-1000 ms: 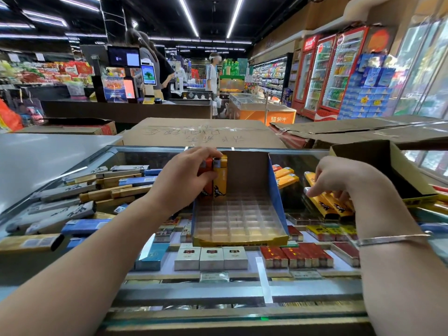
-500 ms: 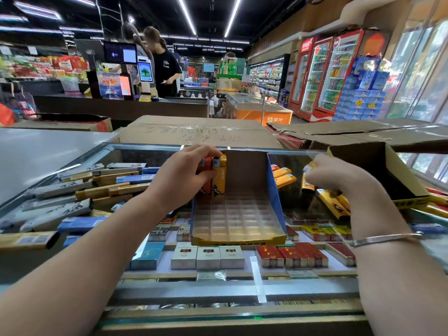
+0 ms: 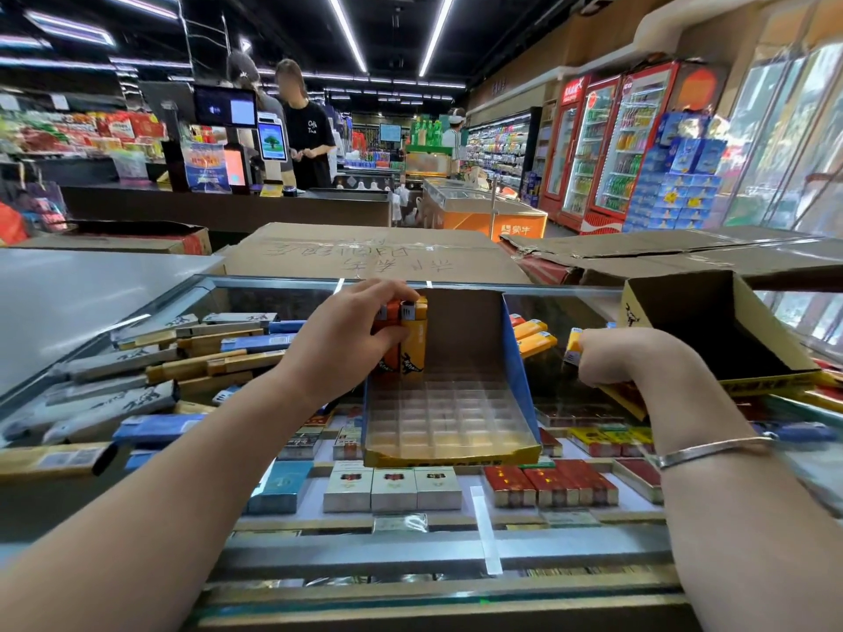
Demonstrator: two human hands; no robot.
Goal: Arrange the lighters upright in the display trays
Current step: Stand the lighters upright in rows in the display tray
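Two lighters (image 3: 406, 339) are steadied upright in the tray (image 3: 456, 453) corner by the left hand (image 3: 346, 344), fingers curled round them; a lighter (image 3: 572, 346) is clamped in the right hand (image 3: 625, 358), likely next.

Bright store interior under ceiling strip lights (image 3: 349, 34)

Wide-angle view bends lines at the edges; glare streaks lie on the glass counter (image 3: 483, 531); distant shelves are soft; the foreground is sharp

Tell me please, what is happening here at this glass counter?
A person is filling a display tray with lighters. The left hand holds two upright lighters, orange and yellow, at the tray's back left corner; the other slots are empty. The right hand grips a yellow lighter from the loose ones beside the tray.
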